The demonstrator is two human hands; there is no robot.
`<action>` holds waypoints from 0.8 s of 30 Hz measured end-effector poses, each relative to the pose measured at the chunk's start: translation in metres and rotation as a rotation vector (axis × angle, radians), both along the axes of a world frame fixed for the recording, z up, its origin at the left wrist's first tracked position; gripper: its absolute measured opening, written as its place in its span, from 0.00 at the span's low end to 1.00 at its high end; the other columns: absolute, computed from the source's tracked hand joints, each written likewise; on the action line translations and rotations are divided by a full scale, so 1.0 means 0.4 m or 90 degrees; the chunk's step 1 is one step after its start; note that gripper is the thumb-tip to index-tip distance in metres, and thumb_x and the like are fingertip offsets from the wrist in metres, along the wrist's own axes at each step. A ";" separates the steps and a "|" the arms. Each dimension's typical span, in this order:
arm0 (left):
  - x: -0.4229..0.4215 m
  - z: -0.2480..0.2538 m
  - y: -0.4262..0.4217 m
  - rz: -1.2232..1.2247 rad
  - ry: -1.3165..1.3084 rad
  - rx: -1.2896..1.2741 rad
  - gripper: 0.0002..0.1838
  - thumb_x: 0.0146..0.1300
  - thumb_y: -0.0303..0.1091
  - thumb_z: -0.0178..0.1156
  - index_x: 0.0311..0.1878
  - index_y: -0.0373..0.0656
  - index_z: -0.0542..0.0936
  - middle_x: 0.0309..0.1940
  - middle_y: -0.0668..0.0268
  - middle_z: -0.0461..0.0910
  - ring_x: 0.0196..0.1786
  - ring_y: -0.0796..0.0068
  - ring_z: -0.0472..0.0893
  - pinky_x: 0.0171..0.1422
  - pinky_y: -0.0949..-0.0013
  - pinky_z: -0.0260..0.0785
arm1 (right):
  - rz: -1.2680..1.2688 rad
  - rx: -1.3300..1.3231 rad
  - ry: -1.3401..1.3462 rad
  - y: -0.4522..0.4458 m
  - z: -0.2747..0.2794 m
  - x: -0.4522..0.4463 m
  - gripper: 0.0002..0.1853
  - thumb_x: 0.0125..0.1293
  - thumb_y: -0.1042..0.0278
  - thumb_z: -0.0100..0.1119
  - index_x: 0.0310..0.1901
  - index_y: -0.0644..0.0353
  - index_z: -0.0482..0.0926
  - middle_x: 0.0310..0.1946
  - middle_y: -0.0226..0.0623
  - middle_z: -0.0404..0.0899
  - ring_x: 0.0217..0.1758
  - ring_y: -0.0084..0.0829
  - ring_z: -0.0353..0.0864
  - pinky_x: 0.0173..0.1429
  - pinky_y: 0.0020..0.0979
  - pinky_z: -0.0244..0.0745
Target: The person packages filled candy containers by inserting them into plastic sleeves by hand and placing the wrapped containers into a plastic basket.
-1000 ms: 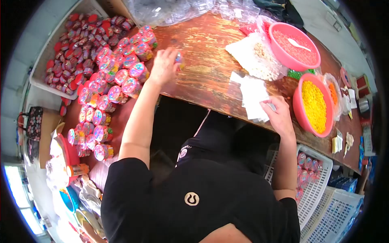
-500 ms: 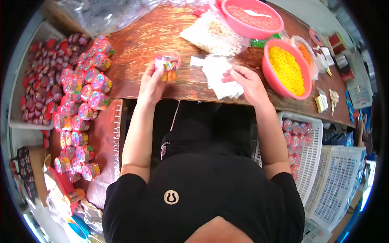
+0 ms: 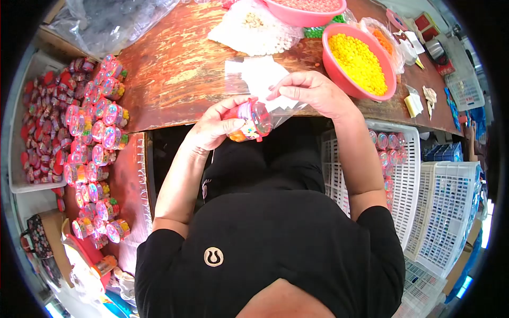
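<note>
Worktop: brightly lit, pale glare on the left
Space beneath: deep shadow
Near left: washed-out white patches
Outer edges: fisheye-curved, fading into black

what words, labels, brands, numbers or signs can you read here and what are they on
No readable words.
Jar in the left hand: label too blurred to read.
Piled jars: labels too small to read.
Round shirt badge: horseshoe-like mark, no readable word.
Trousers: pale mark, too small.

The left hand grips a tilted jar near the worktop's front edge. The right hand is just beside it, near a pink bowl of yellow pieces.
</note>
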State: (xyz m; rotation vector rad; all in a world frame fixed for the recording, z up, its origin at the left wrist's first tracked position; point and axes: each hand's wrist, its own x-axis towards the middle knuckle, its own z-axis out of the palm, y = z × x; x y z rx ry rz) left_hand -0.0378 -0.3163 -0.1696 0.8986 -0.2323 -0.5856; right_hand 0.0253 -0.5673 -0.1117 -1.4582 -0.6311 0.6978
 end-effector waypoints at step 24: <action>0.045 -0.029 -0.097 0.242 -0.017 -0.083 0.33 0.59 0.57 0.55 0.60 0.43 0.66 0.54 0.64 0.74 0.57 0.67 0.74 0.60 0.61 0.68 | -0.379 -0.065 -0.429 0.038 -0.076 -0.060 0.37 0.57 0.65 0.66 0.64 0.66 0.57 0.55 0.47 0.69 0.62 0.34 0.66 0.66 0.40 0.60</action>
